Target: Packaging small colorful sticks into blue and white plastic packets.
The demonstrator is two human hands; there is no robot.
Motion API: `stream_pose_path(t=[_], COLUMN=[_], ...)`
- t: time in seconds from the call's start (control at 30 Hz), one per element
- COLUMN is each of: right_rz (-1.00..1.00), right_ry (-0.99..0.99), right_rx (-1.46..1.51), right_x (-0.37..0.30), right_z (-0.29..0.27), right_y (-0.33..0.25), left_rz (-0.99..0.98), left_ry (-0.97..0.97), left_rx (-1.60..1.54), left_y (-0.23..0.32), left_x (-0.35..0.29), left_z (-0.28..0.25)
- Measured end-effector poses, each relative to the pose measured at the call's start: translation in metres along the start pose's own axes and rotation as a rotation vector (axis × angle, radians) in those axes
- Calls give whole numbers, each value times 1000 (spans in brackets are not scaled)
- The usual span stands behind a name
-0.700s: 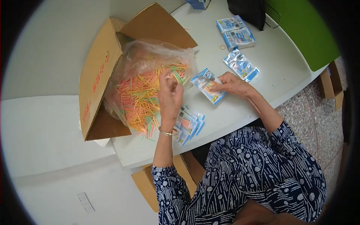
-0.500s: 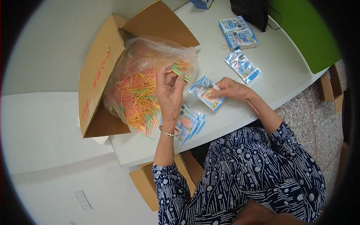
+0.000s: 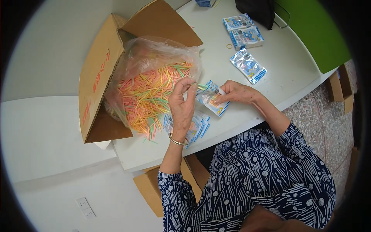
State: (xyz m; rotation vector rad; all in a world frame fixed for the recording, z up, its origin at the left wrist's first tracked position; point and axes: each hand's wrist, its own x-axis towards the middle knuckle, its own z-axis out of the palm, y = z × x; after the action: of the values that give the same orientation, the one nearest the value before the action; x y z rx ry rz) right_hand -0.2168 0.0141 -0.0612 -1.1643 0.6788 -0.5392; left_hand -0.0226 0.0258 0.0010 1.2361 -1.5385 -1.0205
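Observation:
My left hand (image 3: 182, 108) is closed, its thumb and fingers pinching a few thin green and yellow sticks (image 3: 202, 87). Their ends are at the upper left edge of a small blue-and-white packet (image 3: 213, 101); whether they have entered it I cannot tell. Gripped by its right side, that packet is in my right hand (image 3: 239, 92), thumb on top, and orange sticks show through its clear front. Left of my left hand, a heap of pink, yellow, orange and green sticks (image 3: 143, 92) spills from a clear plastic bag (image 3: 154, 46). Below my left hand lie several packets with sticks inside (image 3: 201, 124).
The bag comes out of a cardboard box (image 3: 98, 83) tipped on its side. On the white table (image 3: 228, 129), flat packets are stacked (image 3: 247, 36) beyond a loose packet (image 3: 248, 66). A rubber band (image 3: 229, 46), black bag (image 3: 257, 11) and green panel (image 3: 324, 38) are at the upper right.
My left hand has moved right and nearer with the green and yellow sticks, bringing them to the packet's edge. My right hand still holds the packet in nearly the same place.

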Motion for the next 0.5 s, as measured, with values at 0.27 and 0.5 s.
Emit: stream_pose_path(t=[0.27,0.5], right_rz=[12,18], right_ry=[-7,-39], right_rx=[-6,-65], right_x=[1,1], right_z=[-5,-1], right_y=[4,6], left_rz=[-41,303], left_ry=[-41,-155], left_rx=[113,379], left_y=[-1,-15], left_x=[-5,-4], left_z=[-5,5])
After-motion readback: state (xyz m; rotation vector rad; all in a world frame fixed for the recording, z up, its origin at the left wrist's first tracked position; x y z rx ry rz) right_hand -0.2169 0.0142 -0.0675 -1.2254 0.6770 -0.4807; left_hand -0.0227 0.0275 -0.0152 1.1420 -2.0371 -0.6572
